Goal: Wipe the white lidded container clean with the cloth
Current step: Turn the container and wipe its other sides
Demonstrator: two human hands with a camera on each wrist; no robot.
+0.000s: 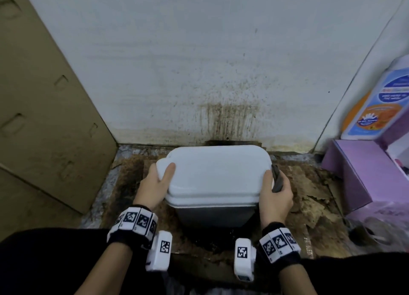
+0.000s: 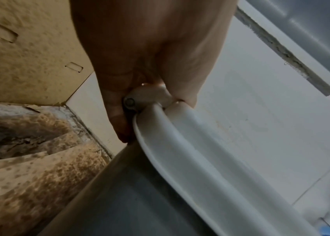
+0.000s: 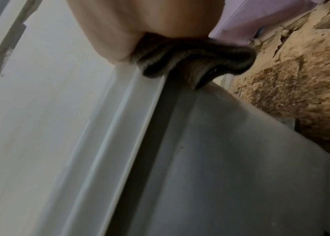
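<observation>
White lidded container (image 1: 212, 177): upright on stained cardboard (image 1: 309, 197) against the wall (image 1: 199, 62). Left hand (image 1: 155, 184): clasps the lid's left edge, thumb on top. Right hand (image 1: 276, 197): clamps dark cloth (image 1: 277, 180) against the right edge.

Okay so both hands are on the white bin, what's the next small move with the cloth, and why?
Probably drag the cloth forward along the lid's right edge. The right hand already presses the dark cloth there, while the left hand grips the opposite corner of the white lidded container, thumb on top, steadying it for a stroke.
</observation>
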